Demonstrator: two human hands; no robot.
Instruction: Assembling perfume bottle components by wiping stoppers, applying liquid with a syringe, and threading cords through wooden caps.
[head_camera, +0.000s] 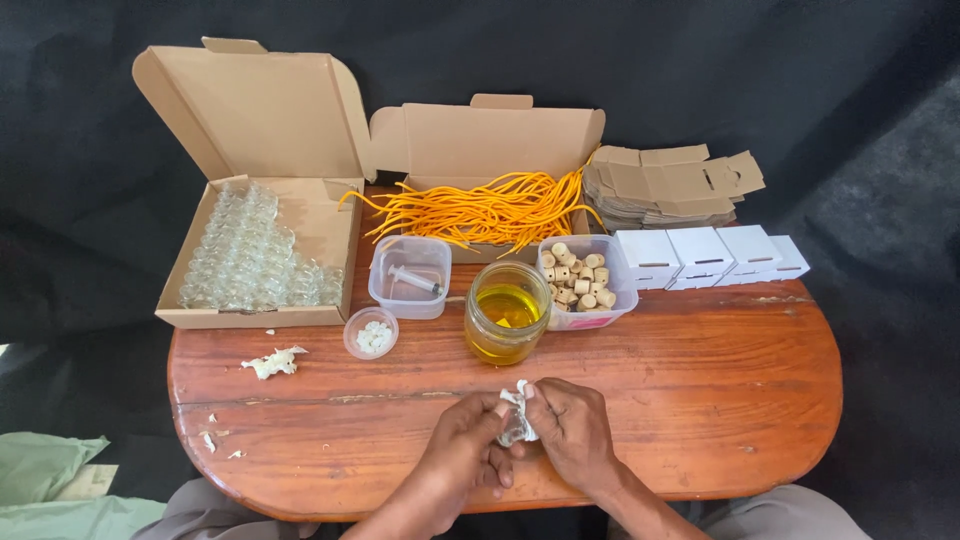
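Both hands meet at the near edge of the wooden table (700, 400), just in front of the person's lap. The left hand (468, 440) and the right hand (572, 428) are curled in toward each other, their fingers closed around a small crumpled white wrapper (516, 418) pinched between thumbs and fingertips; whether anything sits inside the wrapper cannot be told. Just beyond the hands stands a glass jar of yellow oil (507, 312), lid off. To its left lie a clear plastic tub holding a syringe (410, 277) and a small round cup of white bits (371, 333). To its right is a clear tub of cork stoppers (585, 282). At the far left an open cardboard box of small glass bottles (255, 255) rests with its lid raised, and behind the jar a second open box holds orange cords (485, 208). Flat brown carton blanks (665, 185) and a row of folded white boxes (705, 255) sit at the far right. A torn white scrap (272, 362) lies apart on the left of the table.
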